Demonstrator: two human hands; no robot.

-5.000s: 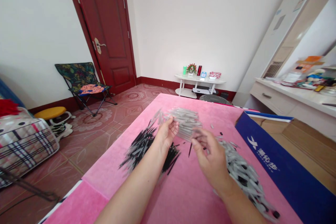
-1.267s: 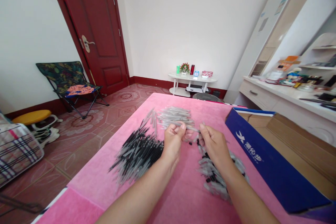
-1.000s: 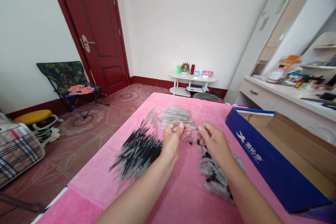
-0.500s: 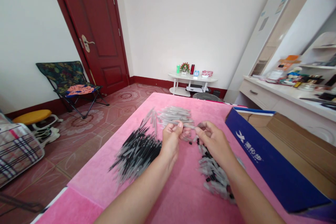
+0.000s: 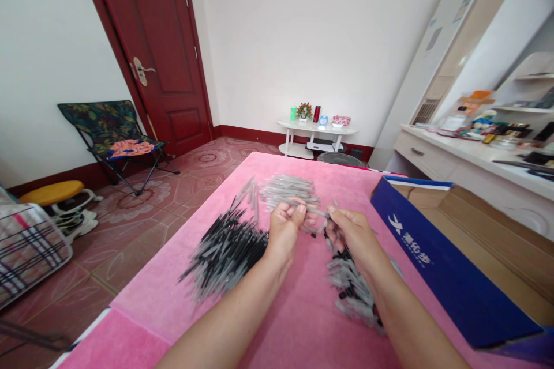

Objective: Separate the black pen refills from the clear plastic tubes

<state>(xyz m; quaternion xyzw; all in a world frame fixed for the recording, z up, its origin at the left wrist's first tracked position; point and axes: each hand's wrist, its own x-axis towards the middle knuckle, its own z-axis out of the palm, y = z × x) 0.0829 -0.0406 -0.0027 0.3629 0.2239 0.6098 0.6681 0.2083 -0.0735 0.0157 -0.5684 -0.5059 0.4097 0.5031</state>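
Observation:
Above the pink cloth, a slim greyish pen (image 5: 318,211) lies nearly level between my two hands. My left hand (image 5: 285,225) is closed around its barrel, thumb on top. My right hand (image 5: 354,229) pinches at the pen's right end; whether a separate small part sits in those fingers is hidden. Left of my left hand spreads a heap of black and clear pen refills (image 5: 229,251). Just beyond my hands lies a stack of pale translucent pens (image 5: 288,185). Under my right wrist is a pile of clear pen caps and small black parts (image 5: 352,288).
The pink-covered table (image 5: 298,311) carries all of this. An open blue cardboard box (image 5: 433,248) stands along its right side. A white dresser (image 5: 441,153) is beyond the box. A folding chair (image 5: 110,127) and a yellow stool (image 5: 51,192) stand at left.
My right hand has dropped slightly and moved a little right, so more of the pen shows between the hands. My left hand has barely moved.

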